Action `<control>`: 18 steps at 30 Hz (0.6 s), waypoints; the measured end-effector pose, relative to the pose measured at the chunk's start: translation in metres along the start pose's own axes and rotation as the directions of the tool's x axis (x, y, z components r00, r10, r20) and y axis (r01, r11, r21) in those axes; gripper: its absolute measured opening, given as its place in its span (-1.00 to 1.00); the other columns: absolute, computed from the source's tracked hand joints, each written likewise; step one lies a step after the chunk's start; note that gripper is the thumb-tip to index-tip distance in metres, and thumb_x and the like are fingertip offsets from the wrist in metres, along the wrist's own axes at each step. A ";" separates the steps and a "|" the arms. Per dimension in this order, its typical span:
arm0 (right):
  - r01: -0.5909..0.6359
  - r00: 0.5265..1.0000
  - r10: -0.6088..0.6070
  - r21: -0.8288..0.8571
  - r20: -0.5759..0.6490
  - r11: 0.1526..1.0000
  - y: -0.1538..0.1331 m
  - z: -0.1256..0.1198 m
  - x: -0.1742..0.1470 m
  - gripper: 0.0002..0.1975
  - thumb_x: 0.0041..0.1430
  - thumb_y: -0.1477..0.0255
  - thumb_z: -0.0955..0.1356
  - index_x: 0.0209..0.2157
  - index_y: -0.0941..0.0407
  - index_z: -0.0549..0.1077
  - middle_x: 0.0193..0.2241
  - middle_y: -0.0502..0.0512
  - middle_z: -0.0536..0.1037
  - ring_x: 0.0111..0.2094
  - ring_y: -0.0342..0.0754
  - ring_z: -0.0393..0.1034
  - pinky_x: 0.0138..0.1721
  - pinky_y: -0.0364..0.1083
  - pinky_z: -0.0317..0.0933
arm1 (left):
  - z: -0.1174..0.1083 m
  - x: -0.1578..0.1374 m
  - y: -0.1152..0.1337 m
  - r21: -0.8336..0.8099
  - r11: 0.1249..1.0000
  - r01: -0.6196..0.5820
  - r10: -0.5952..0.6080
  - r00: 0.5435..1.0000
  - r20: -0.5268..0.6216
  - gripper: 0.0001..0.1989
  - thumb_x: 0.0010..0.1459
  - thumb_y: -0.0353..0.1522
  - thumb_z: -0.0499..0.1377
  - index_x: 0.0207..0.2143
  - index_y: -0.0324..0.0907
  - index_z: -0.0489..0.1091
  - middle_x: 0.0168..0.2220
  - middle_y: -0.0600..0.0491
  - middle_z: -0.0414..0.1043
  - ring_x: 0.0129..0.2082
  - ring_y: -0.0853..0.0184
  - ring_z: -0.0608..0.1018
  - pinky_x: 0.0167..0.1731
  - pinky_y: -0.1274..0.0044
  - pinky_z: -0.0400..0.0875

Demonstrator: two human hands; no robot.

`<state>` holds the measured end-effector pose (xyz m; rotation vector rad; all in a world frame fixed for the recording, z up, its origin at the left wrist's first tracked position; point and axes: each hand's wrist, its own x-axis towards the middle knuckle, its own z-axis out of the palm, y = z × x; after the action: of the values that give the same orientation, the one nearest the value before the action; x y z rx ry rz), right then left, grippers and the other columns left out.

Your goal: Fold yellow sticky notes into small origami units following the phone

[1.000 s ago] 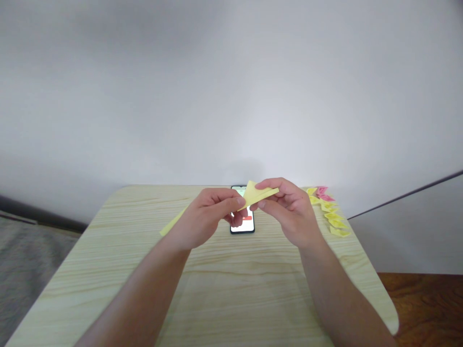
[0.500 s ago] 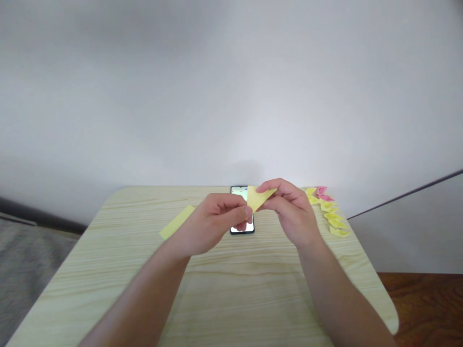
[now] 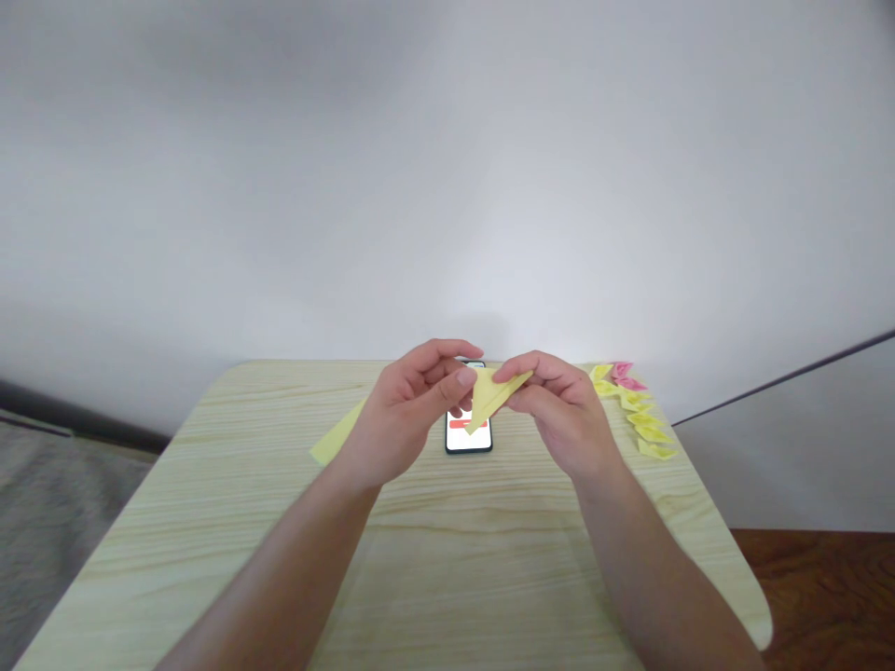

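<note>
A folded yellow paper (image 3: 485, 395), roughly triangular, is held above the table in the fingers of my right hand (image 3: 570, 419). Its lower point hangs down in front of a phone (image 3: 468, 445) with a lit screen. My left hand (image 3: 398, 419) is at the paper's left side, thumb and index finger apart. The thumb tip is by the paper's upper left corner; whether it touches, I cannot tell. Behind my left wrist lies a yellow paper strip (image 3: 337, 438), partly covered by the hand.
Several folded yellow paper pieces (image 3: 650, 429) lie in a row along the right edge of the wood-grain table (image 3: 461, 559). Folded pink paper (image 3: 622, 373) lies at the row's far end. A white wall (image 3: 447, 186) rises behind the table.
My left hand has let go of the paper's lower tip, moved up slightly and spread its fingers. The tip now hangs lower, and the phone screen shows a red bar.
</note>
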<state>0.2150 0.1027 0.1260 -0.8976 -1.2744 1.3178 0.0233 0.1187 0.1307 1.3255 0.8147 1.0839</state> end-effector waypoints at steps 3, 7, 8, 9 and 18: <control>0.003 0.999 -0.005 0.047 0.040 0.999 -0.001 0.000 0.000 -0.83 0.10 0.52 0.41 -0.24 0.05 0.58 -0.38 0.00 0.64 -0.32 -0.04 0.56 -0.20 -0.01 0.45 | 0.003 0.001 -0.006 -0.022 1.000 -0.021 0.020 1.000 -0.015 -0.76 0.24 -0.22 0.29 -0.11 -0.16 0.57 -0.26 0.01 0.55 -0.27 0.34 0.52 -0.24 0.53 0.43; -0.007 0.999 0.004 0.070 0.043 0.998 -0.003 -0.001 -0.001 -0.84 0.09 0.50 0.41 -0.25 0.04 0.57 -0.39 -0.02 0.61 -0.33 -0.04 0.54 -0.22 -0.01 0.46 | 0.007 0.001 -0.014 -0.142 0.989 -0.046 0.041 0.998 -0.041 -0.79 0.21 -0.23 0.31 -0.16 -0.12 0.61 -0.24 0.01 0.57 -0.21 0.31 0.53 -0.16 0.49 0.43; -0.013 0.999 0.009 0.074 0.047 0.997 -0.003 -0.001 -0.001 -0.84 0.10 0.50 0.41 -0.25 0.04 0.57 -0.39 -0.02 0.61 -0.33 -0.04 0.53 -0.21 0.00 0.46 | 0.007 0.001 -0.016 -0.164 0.986 -0.042 0.035 0.998 -0.045 -0.79 0.21 -0.22 0.32 -0.16 -0.11 0.62 -0.23 0.01 0.58 -0.21 0.30 0.54 -0.15 0.48 0.43; -0.018 0.998 0.014 0.079 0.053 0.997 -0.003 -0.001 0.000 -0.84 0.10 0.49 0.41 -0.24 0.04 0.57 -0.38 -0.01 0.61 -0.33 -0.04 0.53 -0.21 0.01 0.46 | 0.008 0.001 -0.017 -0.177 0.983 -0.038 0.030 0.998 -0.049 -0.79 0.20 -0.22 0.32 -0.16 -0.10 0.62 -0.23 0.02 0.59 -0.21 0.30 0.55 -0.15 0.48 0.44; 0.032 0.998 -0.038 0.130 0.047 0.991 0.001 0.000 0.002 -0.81 0.12 0.53 0.45 -0.21 0.04 0.56 -0.35 -0.03 0.62 -0.33 -0.11 0.52 -0.25 -0.08 0.44 | 0.011 0.002 -0.024 -0.167 0.970 -0.179 0.163 0.981 -0.102 -0.85 0.21 -0.27 0.33 -0.19 -0.10 0.61 -0.26 0.05 0.59 -0.26 0.38 0.54 -0.21 0.56 0.44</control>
<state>0.2149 0.1046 0.1254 -0.7532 -1.2219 1.3853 0.0380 0.1182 0.1090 1.2221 0.6602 1.3273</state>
